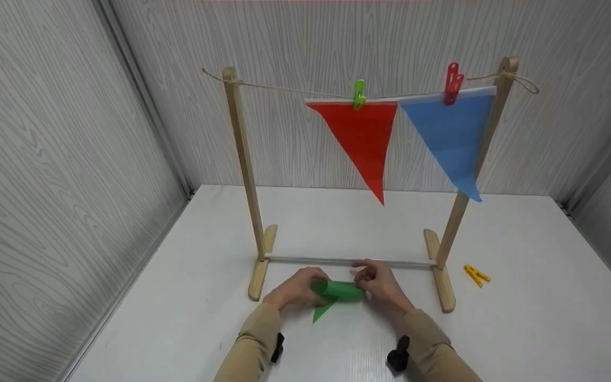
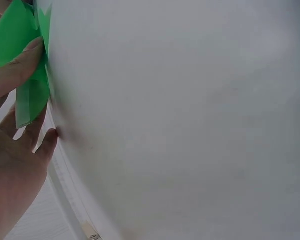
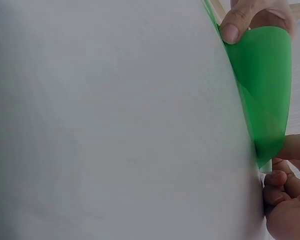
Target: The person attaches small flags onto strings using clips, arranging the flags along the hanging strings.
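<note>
A green pennant (image 1: 343,291) of thin, see-through material lies curled into a roll low over the table, its pointed tip sticking out toward the front. My left hand (image 1: 299,287) holds the roll's left end; in the left wrist view the thumb lies over the green sheet (image 2: 12,37) with the fingers behind it. At the other end my right hand (image 1: 383,289) pinches the pennant's edge between thumb and forefinger. The right wrist view shows the curled sheet (image 3: 265,85) between both hands, close against the table surface.
Behind the hands stands a wooden frame (image 1: 243,154) with a white crossbar (image 1: 337,260) and a string on top. A green clothespin (image 1: 359,94) holds a red pennant (image 1: 366,132), a red clothespin (image 1: 453,84) a blue pennant (image 1: 451,135). A yellow clothespin (image 1: 477,275) lies right.
</note>
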A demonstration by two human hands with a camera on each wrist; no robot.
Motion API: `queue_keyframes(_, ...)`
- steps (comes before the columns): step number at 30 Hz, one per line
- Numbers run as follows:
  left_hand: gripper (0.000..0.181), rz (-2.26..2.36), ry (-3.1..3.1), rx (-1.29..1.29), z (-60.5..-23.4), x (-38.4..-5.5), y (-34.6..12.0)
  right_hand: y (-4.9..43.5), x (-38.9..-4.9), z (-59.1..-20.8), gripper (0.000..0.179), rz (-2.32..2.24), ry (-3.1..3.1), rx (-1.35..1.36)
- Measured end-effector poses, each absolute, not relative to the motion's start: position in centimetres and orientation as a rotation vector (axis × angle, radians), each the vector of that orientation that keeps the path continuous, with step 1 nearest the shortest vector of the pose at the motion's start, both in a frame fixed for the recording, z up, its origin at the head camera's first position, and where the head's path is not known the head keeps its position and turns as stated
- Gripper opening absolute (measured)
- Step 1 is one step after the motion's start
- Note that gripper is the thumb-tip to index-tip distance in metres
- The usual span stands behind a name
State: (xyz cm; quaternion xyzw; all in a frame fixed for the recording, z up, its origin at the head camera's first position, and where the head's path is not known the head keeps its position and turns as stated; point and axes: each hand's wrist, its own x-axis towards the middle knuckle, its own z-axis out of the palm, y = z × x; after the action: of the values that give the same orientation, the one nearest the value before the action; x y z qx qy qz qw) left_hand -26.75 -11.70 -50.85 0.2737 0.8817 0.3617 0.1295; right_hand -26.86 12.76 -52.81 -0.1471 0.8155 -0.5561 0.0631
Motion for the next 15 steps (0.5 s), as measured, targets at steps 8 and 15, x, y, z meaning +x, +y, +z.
queue_keyframes(8,0.048,1.221,2.426,0.748,-50.88,-26.93,-12.43,13.22,-27.07,-52.86,0.042,-1.787,2.377,-0.376)
queue_keyframes(15,0.043,1.337,2.402,0.743,-51.27,-27.09,-12.67,13.42,-27.22,-52.92,0.042,-1.808,2.401,-0.381)
